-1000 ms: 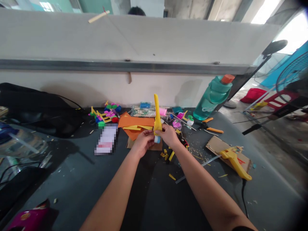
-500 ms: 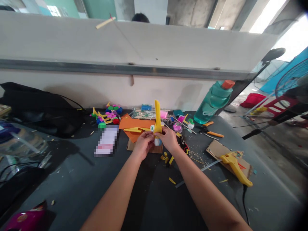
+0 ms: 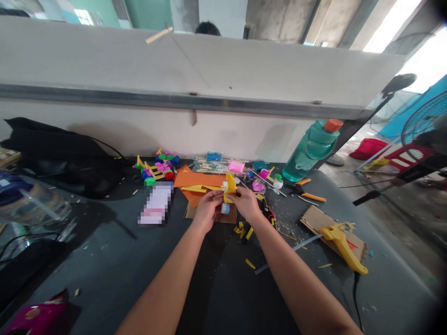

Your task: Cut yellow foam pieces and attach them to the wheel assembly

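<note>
Head-worn view, forward and down across a dark tabletop (image 3: 104, 270).
It looks from above the person's side toward the far edge and the white partition (image 3: 261, 74) behind; the left hand (image 3: 207, 210) and right hand (image 3: 247, 203) sit near the centre, fairly close in, while the right edge slants beside the floor (image 3: 419, 232).

Dk grey table (image 3: 104, 279) stood agst. a white partition (image 3: 104, 56) w/ grey rail (image 3: 122, 97), green wall (image 3: 150, 16) beyond, bright daylight (image 3: 431, 58) upper R & grey flr. (image 3: 401, 209) below.
</note>
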Demonstrator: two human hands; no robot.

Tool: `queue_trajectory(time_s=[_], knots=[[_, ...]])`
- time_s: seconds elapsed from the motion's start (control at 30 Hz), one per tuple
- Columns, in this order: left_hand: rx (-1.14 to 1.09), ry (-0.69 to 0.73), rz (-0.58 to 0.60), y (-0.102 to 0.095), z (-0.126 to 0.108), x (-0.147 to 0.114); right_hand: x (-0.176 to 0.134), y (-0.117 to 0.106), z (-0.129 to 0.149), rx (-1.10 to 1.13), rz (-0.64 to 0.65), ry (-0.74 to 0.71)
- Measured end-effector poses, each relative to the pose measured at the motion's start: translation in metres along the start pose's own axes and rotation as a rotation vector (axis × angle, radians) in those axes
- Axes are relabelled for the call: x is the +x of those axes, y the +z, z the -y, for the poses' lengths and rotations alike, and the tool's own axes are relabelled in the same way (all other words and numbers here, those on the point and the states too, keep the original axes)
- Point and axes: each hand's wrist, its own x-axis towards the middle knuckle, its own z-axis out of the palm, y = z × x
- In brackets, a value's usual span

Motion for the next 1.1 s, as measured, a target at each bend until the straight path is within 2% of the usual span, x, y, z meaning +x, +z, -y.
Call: queue_trajectory(time_s=[0.2, 0.6, 0.9, 1.1], knots=[[0.011, 0.004, -0.018, 0.0027, -0.0031, -0.0032, 0.0019, 0.0037, -0.0065, 0.055, 0.021, 0.029], [0.046, 0.019, -0.056, 0.0026, 0.002, -0.0003, 0.0016, 0.001, -0.0027, 0.096, 0.031, 0.106], [0.063, 0.014, -0.062, 0.0027, 0.0029, 0.0008, -0.002, -0.0015, 0.0013, 0.175, 0.089, 0.097], [0.07, 0.01, -0.053, 0.0028, 0.0014, -0.0001, 0.0006, -0.0025, -0.0067, 0.195, 0.123, 0.078]])
